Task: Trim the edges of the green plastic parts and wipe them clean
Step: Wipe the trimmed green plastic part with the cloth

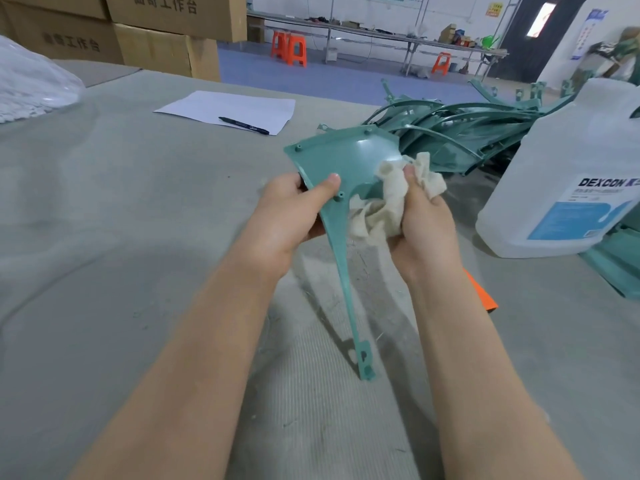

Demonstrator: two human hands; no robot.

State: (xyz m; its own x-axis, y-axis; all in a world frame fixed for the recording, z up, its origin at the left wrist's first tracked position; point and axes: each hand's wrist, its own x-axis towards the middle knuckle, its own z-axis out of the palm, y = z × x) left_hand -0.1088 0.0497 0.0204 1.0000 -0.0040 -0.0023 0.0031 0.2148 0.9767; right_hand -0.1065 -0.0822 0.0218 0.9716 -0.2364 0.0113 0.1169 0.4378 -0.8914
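The green plastic part sits at the centre of the frame, lifted above the table, its broad curved panel toward the top and its long thin leg running down to a slotted tab in the lower middle. My left hand grips it along its left edge, thumb laid across the face of the panel and fingers curled behind. My right hand is closed around a bunched cream cloth, which I press against the right side of the panel where the curve dips inward. Under both forearms lies the grey table, dusty and streaked with fine shavings below the part. Just beside my right wrist an orange object pokes out, mostly hidden by the arm. At the right of the frame stands a large translucent jug with a blue label reading DEXCON. Behind the part, in the upper right, more green parts lie heaped together. Toward the upper middle a sheet of white paper lies flat with a black pen on it. Cardboard boxes are stacked in the upper left.
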